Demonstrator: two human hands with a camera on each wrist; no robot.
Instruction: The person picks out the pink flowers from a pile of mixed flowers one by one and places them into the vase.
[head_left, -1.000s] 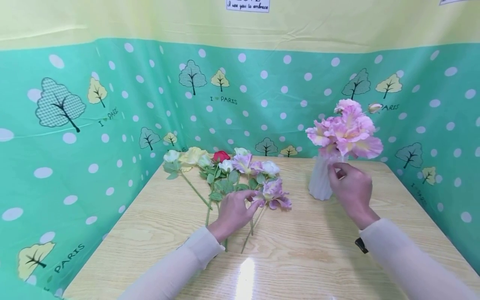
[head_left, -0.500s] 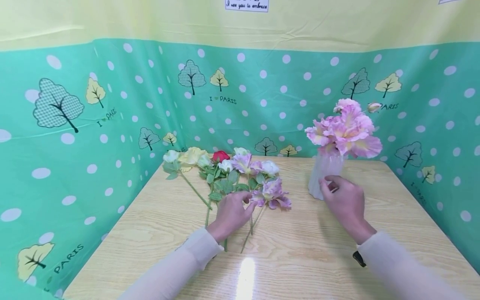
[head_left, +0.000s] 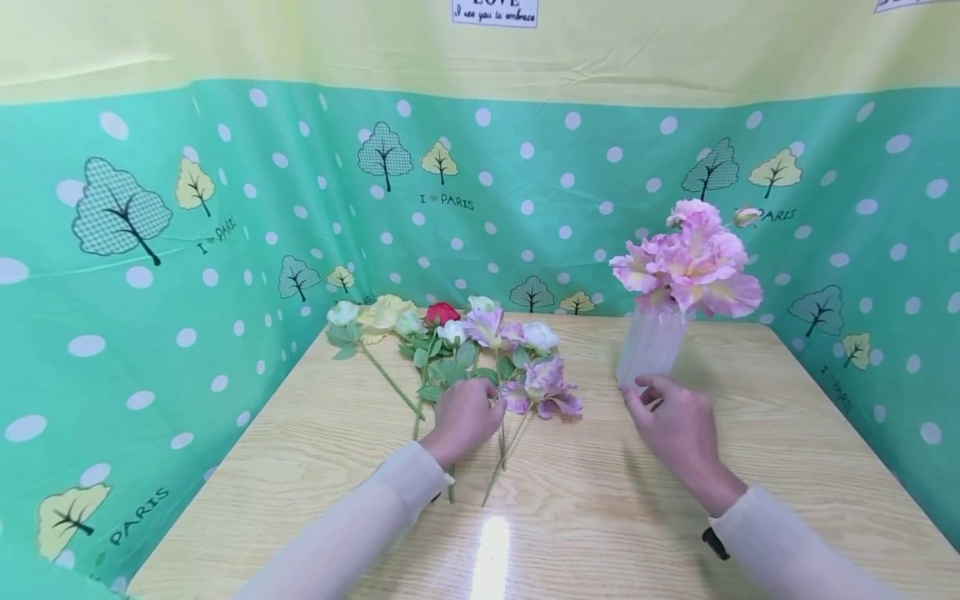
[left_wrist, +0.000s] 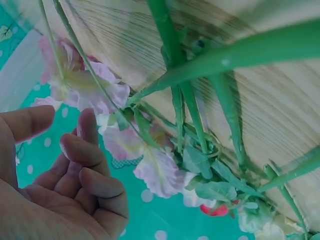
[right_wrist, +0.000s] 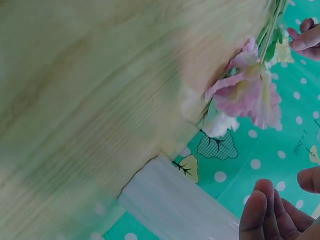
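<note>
The left hand (head_left: pixel 463 417) hovers, empty and loosely parted, at flowers (head_left: pixel 486 325) left of the vase (head_left: pixel 651 343); the right hand (head_left: pixel 681 432), likewise empty, sits near its base. Pinching one bare stem (head_left: pixel 492 489) should spare the petals (head_left: pixel 545 377).

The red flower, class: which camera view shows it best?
The head view, where the red flower shows its bloom largely uncovered. The left wrist view catches only a small part; the right wrist view, none.
</note>
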